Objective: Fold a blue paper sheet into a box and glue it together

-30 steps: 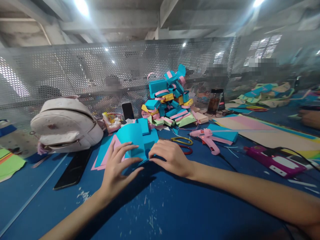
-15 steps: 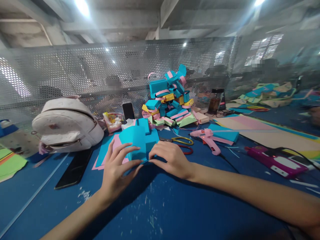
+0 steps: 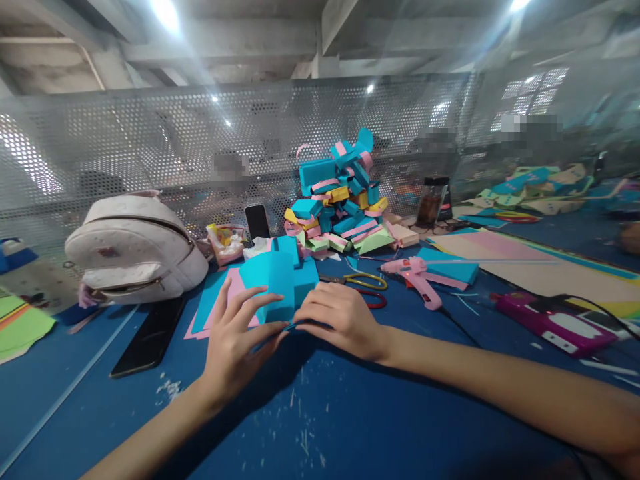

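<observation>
A folded piece of blue paper (image 3: 278,283) is held upright and curved between both hands above the blue table. My left hand (image 3: 240,340) pinches its near edge between thumb and index finger, the other fingers spread along its left side. My right hand (image 3: 340,320) grips the same edge with bent fingers, its tips almost touching the left ones. Beneath and behind lie pink sheets (image 3: 233,287) and more blue paper. Scissors (image 3: 367,281) with yellow and red handles rest just past my right hand, and a pink glue gun (image 3: 415,277) lies to their right.
A pile of folded paper pieces (image 3: 345,207) stands before the perforated metal screen (image 3: 180,140). At left are a white backpack (image 3: 135,247) and a black phone (image 3: 147,340). A purple power strip (image 3: 555,323) and large paper sheets (image 3: 525,260) lie on the right.
My right fingertips have shifted slightly left along the paper's near edge, closer to my left fingertips. The paper stays in both hands.
</observation>
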The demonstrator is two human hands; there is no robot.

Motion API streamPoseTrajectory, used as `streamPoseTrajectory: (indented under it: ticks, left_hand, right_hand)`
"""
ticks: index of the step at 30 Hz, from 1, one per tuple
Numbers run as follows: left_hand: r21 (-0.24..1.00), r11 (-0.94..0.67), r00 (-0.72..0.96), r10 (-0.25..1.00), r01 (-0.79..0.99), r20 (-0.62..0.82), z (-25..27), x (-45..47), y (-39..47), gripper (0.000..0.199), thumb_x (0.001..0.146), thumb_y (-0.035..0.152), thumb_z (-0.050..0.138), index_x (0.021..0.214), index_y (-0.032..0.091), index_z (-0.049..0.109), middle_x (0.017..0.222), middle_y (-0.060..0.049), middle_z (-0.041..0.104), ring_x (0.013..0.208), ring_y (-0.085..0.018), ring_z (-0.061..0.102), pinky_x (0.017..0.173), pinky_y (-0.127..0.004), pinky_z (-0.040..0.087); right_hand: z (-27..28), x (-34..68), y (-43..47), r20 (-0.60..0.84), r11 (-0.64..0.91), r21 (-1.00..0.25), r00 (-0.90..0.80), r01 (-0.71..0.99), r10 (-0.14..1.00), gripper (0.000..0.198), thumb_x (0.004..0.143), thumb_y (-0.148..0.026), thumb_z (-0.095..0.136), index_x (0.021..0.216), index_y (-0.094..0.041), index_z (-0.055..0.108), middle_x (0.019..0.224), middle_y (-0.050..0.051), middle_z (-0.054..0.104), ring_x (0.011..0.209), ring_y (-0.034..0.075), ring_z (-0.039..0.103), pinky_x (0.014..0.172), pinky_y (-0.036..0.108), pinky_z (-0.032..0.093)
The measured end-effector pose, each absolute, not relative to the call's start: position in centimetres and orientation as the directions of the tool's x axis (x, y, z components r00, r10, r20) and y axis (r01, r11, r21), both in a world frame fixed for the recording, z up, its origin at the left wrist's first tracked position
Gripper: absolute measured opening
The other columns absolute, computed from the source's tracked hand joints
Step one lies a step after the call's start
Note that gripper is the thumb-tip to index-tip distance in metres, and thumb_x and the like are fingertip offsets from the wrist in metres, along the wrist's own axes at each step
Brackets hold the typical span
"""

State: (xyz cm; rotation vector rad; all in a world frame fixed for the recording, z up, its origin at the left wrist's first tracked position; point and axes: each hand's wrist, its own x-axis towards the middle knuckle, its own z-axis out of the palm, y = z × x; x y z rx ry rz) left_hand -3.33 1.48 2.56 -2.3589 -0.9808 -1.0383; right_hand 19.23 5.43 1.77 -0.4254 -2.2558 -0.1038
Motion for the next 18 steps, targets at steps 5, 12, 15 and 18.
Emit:
streamPoseTrajectory:
  ticks: [5, 12, 15, 18]
  left_hand:
    - [-0.022, -0.682, 0.469, 0.478, 0.731, 0.743, 2.62, -3.25, 1.50, 0.024, 0.077, 0.024, 0.073, 0.093, 0.043, 0.072, 0.116, 0.005, 0.069, 0.113, -0.026, 0.059, 0.115, -0.058, 0.017]
    - [-0.072, -0.682, 0.464, 0.412, 0.728, 0.784, 2.71, -3.07, 1.41, 0.011, 0.079, 0.025, 0.072, 0.087, 0.031, 0.069, 0.112, -0.001, 0.069, 0.110, -0.025, 0.060, 0.112, -0.058, 0.024]
    - [-0.089, -0.684, 0.469, 0.394, 0.724, 0.790, 2.69, -3.14, 1.38, 0.007, 0.079, 0.023, 0.072, 0.084, 0.027, 0.068, 0.111, -0.003, 0.069, 0.108, -0.025, 0.060, 0.111, -0.059, 0.026]
    - [-0.082, -0.683, 0.462, 0.394, 0.725, 0.795, 2.63, -3.16, 1.34, 0.006, 0.079, 0.023, 0.072, 0.081, 0.026, 0.067, 0.111, -0.004, 0.068, 0.108, -0.025, 0.060, 0.110, -0.060, 0.025]
  right_hand:
    - [1.79, 19.21, 5.35, 0.749, 0.939, -0.046, -0.610, 0.342, 0.259, 0.019, 0.096, -0.032, 0.053, 0.093, -0.018, 0.067, 0.087, 0.004, 0.067, 0.079, 0.017, 0.055, 0.070, 0.030, 0.039]
    - [1.78, 19.23, 5.41, 0.751, 0.940, -0.052, -0.607, 0.338, 0.260, 0.019, 0.096, -0.032, 0.053, 0.093, -0.018, 0.067, 0.088, 0.004, 0.067, 0.079, 0.016, 0.055, 0.070, 0.030, 0.038]
    - [1.77, 19.21, 5.41, 0.752, 0.943, -0.061, -0.606, 0.328, 0.259, 0.018, 0.096, -0.031, 0.054, 0.091, -0.018, 0.066, 0.087, 0.004, 0.067, 0.079, 0.016, 0.054, 0.070, 0.030, 0.039]
    - [1.73, 19.17, 5.40, 0.752, 0.943, -0.079, -0.602, 0.322, 0.269, 0.017, 0.095, -0.030, 0.055, 0.090, -0.018, 0.066, 0.087, 0.004, 0.067, 0.079, 0.016, 0.054, 0.070, 0.030, 0.039]
